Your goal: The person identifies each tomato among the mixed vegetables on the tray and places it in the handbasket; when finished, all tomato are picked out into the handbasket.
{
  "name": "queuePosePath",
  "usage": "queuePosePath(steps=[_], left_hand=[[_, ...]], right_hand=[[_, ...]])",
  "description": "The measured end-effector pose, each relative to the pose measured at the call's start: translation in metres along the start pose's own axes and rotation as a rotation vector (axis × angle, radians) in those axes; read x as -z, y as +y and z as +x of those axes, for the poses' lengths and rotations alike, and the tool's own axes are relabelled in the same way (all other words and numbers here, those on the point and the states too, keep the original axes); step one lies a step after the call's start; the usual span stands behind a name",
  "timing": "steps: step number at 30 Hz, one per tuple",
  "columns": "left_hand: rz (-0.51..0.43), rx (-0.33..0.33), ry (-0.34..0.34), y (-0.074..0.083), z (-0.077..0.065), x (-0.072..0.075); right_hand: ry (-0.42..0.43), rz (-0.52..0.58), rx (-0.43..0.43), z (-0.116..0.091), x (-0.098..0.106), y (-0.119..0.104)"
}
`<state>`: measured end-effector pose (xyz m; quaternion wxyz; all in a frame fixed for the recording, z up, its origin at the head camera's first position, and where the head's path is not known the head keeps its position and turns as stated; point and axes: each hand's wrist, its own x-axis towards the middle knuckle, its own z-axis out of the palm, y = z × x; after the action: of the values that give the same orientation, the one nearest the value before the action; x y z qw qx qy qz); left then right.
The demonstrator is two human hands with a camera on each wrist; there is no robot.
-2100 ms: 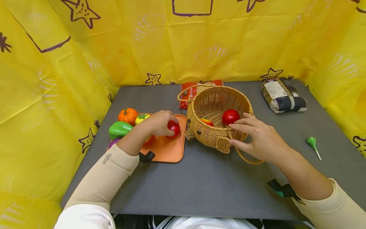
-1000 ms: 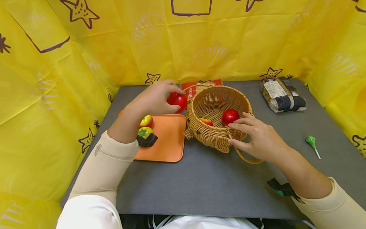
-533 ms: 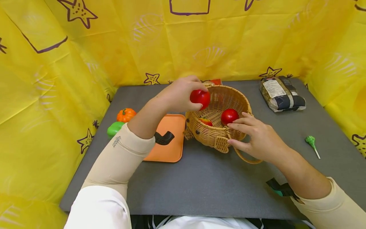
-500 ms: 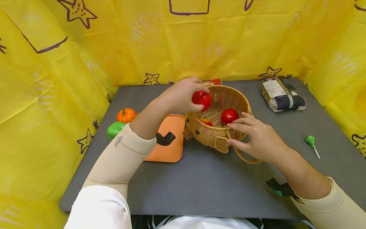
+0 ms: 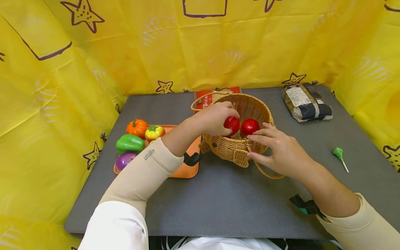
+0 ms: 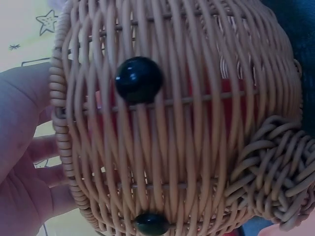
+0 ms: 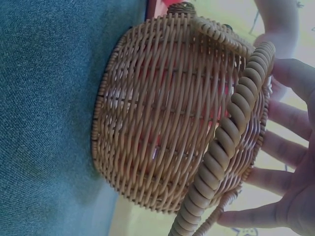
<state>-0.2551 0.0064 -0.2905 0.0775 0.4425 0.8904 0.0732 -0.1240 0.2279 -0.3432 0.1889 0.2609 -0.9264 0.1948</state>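
Pinching the red fruit (image 5: 232, 125) in the left grip (image 5: 219, 120), inside the basket (image 5: 225, 149), nine o'clock from the second fruit (image 5: 249, 127); steadying the four o'clock side with a relaxed, open right grip (image 5: 279, 149); best released softly, bottom contact hard to judge.

The wicker basket (image 5: 225, 147) is honey-tan, woven in close ribs, with glossy black beads (image 6: 139, 79). The round fruit (image 5: 232, 125) and its twin (image 5: 249, 127) are plain red. The tray (image 5: 184, 172) is orange, the pumpkin (image 5: 137, 128) a deeper orange, the pepper (image 5: 130, 143) bright green, the round vegetable (image 5: 125, 160) purple. The tabletop (image 5: 218, 201) is flat grey. The backdrop (image 5: 193, 55) is yellow, patterned with dark purple stars (image 5: 82, 15) and pale shells (image 5: 229, 59). The far bag (image 5: 307, 110) looks black, perhaps navy, with a white label (image 5: 298, 96).
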Motion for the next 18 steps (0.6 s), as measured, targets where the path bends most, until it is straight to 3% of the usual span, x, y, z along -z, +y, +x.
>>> queuePosePath(steps=[5,10,18], left_hand=[[0.015,-0.021,0.006,-0.001,-0.002,0.000],[-0.006,-0.038,0.047,-0.003,-0.012,0.009],[-0.013,0.031,0.087,-0.014,-0.039,0.025]], right_hand=[[-0.007,-0.002,-0.005,0.000,0.000,0.000],[-0.006,0.001,-0.003,0.000,0.000,0.000],[-0.012,0.004,-0.017,0.000,0.001,-0.001]])
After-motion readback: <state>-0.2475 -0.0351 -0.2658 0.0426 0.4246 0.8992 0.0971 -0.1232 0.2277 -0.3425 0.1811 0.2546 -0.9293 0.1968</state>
